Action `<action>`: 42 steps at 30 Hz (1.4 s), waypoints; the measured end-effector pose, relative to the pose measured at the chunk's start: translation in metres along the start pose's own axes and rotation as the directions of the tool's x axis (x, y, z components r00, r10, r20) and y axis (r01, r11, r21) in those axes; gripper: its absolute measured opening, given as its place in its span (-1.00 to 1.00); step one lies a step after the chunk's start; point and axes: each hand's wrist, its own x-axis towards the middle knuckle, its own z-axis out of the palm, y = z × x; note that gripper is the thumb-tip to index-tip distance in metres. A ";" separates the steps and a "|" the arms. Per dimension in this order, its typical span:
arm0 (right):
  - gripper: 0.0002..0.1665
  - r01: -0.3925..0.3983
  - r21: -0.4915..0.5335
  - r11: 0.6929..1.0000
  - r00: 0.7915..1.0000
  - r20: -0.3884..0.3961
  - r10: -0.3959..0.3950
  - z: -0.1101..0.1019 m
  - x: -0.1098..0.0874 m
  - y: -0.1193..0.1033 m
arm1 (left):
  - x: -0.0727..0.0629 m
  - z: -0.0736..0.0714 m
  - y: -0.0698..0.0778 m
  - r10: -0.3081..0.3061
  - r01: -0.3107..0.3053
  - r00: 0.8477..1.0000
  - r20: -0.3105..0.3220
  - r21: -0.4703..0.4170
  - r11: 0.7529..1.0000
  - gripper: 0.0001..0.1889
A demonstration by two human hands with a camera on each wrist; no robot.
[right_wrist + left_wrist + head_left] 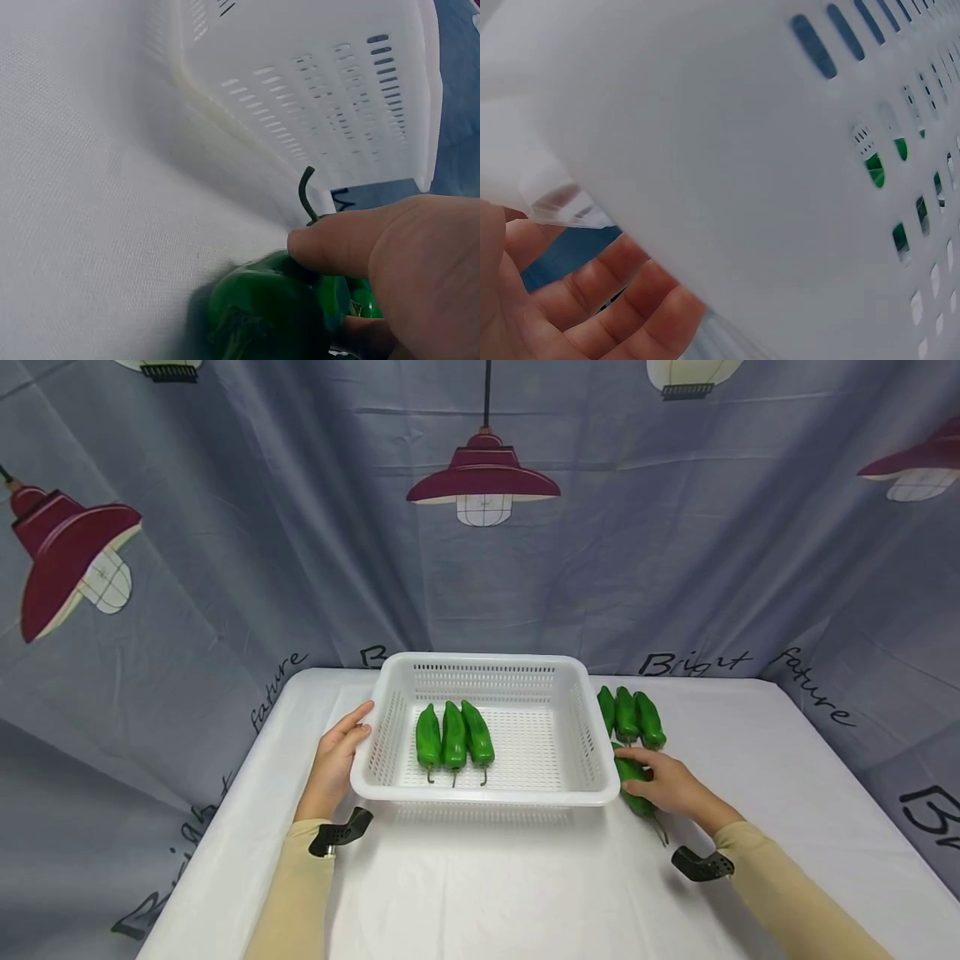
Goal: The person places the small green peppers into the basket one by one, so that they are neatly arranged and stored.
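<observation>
A white perforated plastic basket (491,797) stands on the table, with three green peppers (453,739) side by side in its left half, stems toward me. My left hand (330,768) rests against the basket's left side with fairly straight fingers. In the left wrist view those fingers (641,300) reach the basket's edge, and their tips are hidden behind it. Right of the basket, my right hand (671,785) pinches a green pepper (636,802) lying on the table. The thumb (337,240) presses on it from above in the right wrist view.
Several more green peppers (626,714) lie on the white-covered table (487,885) beyond my right hand, close by the basket's right wall. A grey curtain (322,552) printed with lamps hangs behind the table. A black wrist camera mount (341,831) sits on each forearm.
</observation>
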 end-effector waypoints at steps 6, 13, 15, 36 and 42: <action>-0.31 0.000 -0.006 1.000 1.000 -0.005 0.000 -0.001 -0.003 0.000 | 0.000 0.000 0.001 0.007 -0.007 1.000 0.007 0.003 1.000 -0.48; -0.34 0.041 0.013 0.999 0.999 -0.013 -0.041 -0.002 -0.007 0.003 | 0.000 0.000 0.000 0.005 -0.005 1.000 0.010 0.001 1.000 -0.48; -0.36 0.049 0.030 0.998 0.999 -0.015 -0.048 -0.002 -0.008 0.005 | 0.000 0.000 0.000 0.005 -0.005 1.000 0.009 0.002 1.000 -0.48; -0.34 0.063 0.127 0.990 0.998 -0.032 -0.060 -0.014 -0.015 -0.003 | 0.000 0.001 0.000 -0.021 0.021 1.000 -0.008 -0.006 1.000 -0.48; -0.33 0.037 0.128 0.991 0.998 -0.051 -0.031 -0.022 -0.013 -0.002 | 0.001 0.001 -0.001 -0.013 0.013 1.000 -0.006 -0.009 1.000 -0.48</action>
